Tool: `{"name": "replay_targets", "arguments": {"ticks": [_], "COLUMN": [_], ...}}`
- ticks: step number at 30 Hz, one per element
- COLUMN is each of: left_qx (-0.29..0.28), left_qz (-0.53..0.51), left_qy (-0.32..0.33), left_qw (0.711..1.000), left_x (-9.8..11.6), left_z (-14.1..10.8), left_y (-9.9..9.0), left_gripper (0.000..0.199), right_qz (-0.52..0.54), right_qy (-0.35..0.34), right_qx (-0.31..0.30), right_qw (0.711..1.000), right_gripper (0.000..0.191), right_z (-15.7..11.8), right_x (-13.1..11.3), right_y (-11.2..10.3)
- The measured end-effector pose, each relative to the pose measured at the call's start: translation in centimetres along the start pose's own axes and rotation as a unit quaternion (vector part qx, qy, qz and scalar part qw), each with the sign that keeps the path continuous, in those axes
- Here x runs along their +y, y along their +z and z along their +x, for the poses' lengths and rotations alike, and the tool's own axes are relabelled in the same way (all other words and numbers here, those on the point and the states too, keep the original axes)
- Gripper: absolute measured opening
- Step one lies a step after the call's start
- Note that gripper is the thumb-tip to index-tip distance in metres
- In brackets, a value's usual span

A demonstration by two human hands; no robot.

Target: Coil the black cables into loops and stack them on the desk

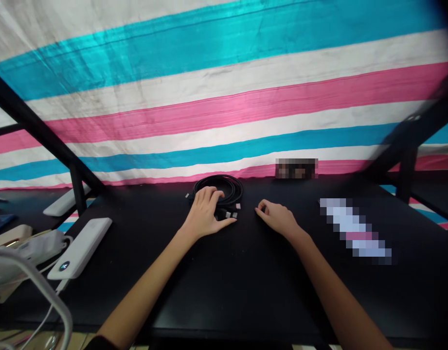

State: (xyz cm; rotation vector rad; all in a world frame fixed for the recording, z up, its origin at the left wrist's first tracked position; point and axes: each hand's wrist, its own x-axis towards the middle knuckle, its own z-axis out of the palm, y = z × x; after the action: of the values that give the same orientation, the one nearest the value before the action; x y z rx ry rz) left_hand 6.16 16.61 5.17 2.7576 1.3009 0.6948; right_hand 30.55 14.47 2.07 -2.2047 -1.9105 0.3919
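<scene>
A coiled black cable (233, 187) lies on the black table (224, 287) near its back edge, with several connector ends showing at the coil's front. My left hand (208, 212) is over the left front part of the coil, its thumb stretched out to the right and its fingers apart and slightly bent. Part of the coil is hidden beneath it. To the right of the coil, my right hand (277, 216) rests near the table surface, apart from the cable. Its fingers are curled toward the thumb, and nothing shows between them.
A white power bank (81, 248) with a lit display and plugged-in cable lies at left, beside white chargers (41, 250). Blurred-out items are at the right (355, 231) and back. Black metal frame bars rise on both sides before a striped sheet (209, 112).
</scene>
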Motion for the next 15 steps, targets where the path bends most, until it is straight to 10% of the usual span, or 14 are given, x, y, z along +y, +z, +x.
{"name": "replay_targets", "arguments": {"ticks": [8, 15], "left_qx": [-0.119, -0.129], "left_qz": [0.051, 0.091], "left_qy": [-0.059, -0.120], "left_qw": [0.990, 0.980], "left_x": [-0.3, -1.7], "left_z": [1.0, -1.5], "left_y": [2.4, 0.8], "left_gripper": [0.042, 0.040], "right_qz": [-0.003, -0.006], "right_qy": [0.007, 0.003], "right_qx": [-0.005, -0.002], "right_qw": [1.000, 1.000], "right_gripper": [0.020, 0.022], "right_z": [0.0, -0.1], "right_x": [-0.1, 0.0], "right_y": [-0.1, -0.1]}}
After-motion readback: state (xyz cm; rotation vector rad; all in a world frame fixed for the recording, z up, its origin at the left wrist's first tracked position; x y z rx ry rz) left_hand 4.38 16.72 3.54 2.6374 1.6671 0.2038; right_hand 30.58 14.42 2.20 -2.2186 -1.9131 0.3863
